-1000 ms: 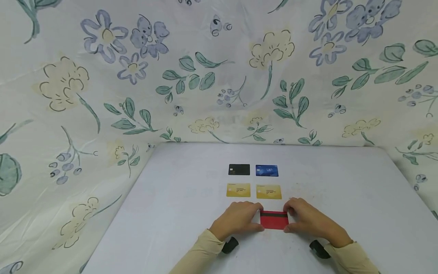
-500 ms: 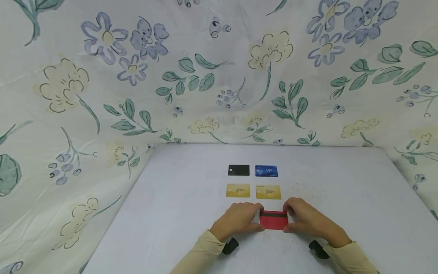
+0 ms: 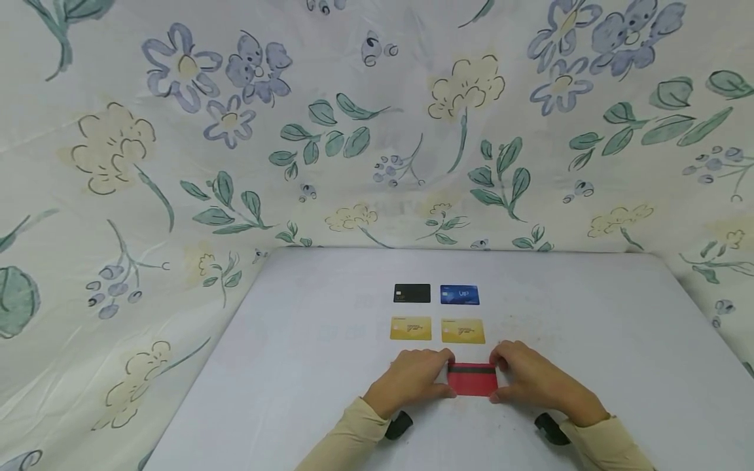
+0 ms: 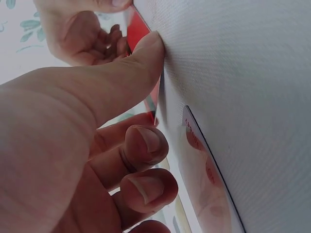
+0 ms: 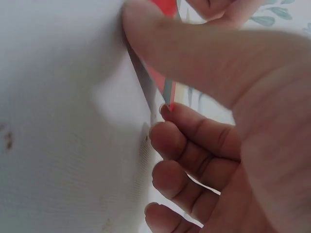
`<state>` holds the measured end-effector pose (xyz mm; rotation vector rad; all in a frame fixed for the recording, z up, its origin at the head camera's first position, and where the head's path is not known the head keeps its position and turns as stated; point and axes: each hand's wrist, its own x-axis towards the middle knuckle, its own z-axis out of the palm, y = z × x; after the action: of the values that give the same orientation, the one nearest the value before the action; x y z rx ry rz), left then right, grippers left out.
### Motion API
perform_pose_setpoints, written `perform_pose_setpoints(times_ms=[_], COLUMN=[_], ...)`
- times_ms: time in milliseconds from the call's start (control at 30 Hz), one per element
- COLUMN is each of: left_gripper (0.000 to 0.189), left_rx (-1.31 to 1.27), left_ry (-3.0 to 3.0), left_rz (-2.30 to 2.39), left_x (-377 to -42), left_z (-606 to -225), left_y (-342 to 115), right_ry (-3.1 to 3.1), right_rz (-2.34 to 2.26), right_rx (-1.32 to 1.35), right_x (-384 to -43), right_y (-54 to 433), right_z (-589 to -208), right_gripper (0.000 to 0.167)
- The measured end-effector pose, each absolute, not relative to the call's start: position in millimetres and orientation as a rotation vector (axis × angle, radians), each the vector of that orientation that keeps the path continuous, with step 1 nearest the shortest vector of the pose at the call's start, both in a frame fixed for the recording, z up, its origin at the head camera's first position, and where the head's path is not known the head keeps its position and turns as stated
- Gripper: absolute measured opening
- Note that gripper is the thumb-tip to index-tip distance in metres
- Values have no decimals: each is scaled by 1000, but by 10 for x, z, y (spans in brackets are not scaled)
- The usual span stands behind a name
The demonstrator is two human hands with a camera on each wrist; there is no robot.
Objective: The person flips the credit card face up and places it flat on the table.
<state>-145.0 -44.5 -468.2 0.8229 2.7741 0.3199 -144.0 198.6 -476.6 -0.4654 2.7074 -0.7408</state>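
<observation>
A red card with a dark stripe along its far long edge is between my two hands, low at the white table. My left hand pinches its left end, thumb at the near corner and index finger at the far one. My right hand grips the right end the same way. In the left wrist view, the thumb overlaps the red card, and a glossy card lies below the curled fingers. The right wrist view shows the red card's edge between thumb and index finger.
Beyond the hands, a black card and a blue VIP card lie in a back row. Two gold cards, left and right, form the row nearer me. Floral cloth hangs behind the white table.
</observation>
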Motion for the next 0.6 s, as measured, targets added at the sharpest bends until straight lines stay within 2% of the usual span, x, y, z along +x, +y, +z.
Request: perform_pose_setpoints(times_ms=[600], left_gripper=[53], left_rx=[832], left_ry=[2766], left_rz=[254], left_x=[-1466], left_z=[-4690], left_y=[-452], right_ry=[2699], right_rz=[-777], right_rx=[-582], right_x=[-1421], right_y=[2067], right_z=[-4671], right_gripper=[58])
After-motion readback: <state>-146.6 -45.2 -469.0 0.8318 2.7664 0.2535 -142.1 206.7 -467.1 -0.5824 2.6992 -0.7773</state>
